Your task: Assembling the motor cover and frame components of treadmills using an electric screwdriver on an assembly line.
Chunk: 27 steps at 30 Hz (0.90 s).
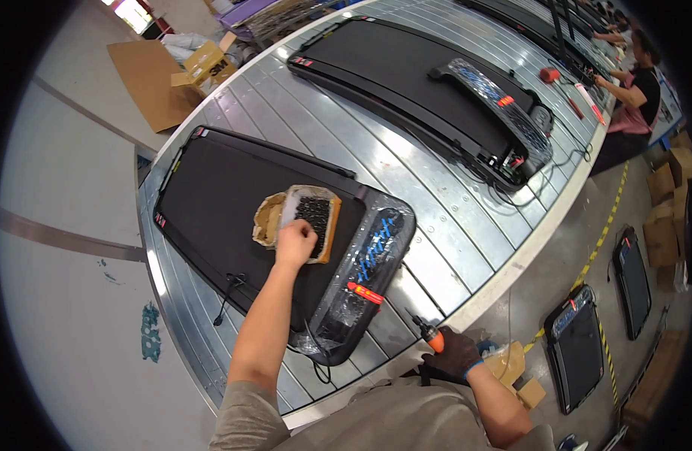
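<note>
Screws (pixel 311 209) lay in the box (pixel 335 219) beneath the left hand (pixel 296 242), fingers bunched, any catch hidden; picking seemed underway, plenty left. The gloved right hand (pixel 454 353) gripped a driver (pixel 435 340).

On the conveyor (pixel 447 255), our near treadmill (pixel 218 180) lies before and left of the far treadmill (pixel 406 75). On the near one we see a box (pixel 334 231) holding what may be screws (pixel 314 210). Rightward, on the floor (pixel 504 319), is another machine (pixel 579 357).
</note>
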Available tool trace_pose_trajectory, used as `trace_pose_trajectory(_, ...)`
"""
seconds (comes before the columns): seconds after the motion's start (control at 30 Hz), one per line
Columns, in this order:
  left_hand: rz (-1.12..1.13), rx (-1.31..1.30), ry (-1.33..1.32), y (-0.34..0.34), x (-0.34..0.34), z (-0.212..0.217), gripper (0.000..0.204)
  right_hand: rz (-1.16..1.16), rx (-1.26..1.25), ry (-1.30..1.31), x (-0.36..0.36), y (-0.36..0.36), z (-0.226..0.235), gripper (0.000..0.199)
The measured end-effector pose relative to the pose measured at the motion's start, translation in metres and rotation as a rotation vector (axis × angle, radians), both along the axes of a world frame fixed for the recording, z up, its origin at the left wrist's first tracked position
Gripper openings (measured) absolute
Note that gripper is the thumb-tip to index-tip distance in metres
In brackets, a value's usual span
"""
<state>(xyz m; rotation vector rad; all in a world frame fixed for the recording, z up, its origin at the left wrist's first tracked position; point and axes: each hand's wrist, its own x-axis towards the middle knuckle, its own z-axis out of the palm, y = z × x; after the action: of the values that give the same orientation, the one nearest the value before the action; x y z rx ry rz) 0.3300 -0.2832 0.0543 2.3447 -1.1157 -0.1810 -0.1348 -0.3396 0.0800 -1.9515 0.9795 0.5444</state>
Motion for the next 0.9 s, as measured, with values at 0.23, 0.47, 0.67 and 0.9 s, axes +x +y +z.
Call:
trace_pose_trajectory(0.23,0.445,-0.473,1.135,0.053,-0.088,0.049,0.009,0.012,0.119,-0.083,0.055,0.006,0.025,0.076)
trace_pose_trajectory(0.47,0.602,-0.560,1.724,0.089,-0.184,0.062,0.017,0.157,0.079,-0.255,0.078,0.009,0.064,0.062)
trace_pose_trajectory(0.67,0.607,-0.701,1.709,0.102,-0.197,0.064,0.019,0.190,0.071,-0.267,0.074,0.008,0.060,0.060)
trace_pose_trajectory(0.9,0.645,-0.656,1.585,0.109,-0.208,0.070,0.015,0.256,0.087,-0.310,0.067,-0.002,0.065,0.059)
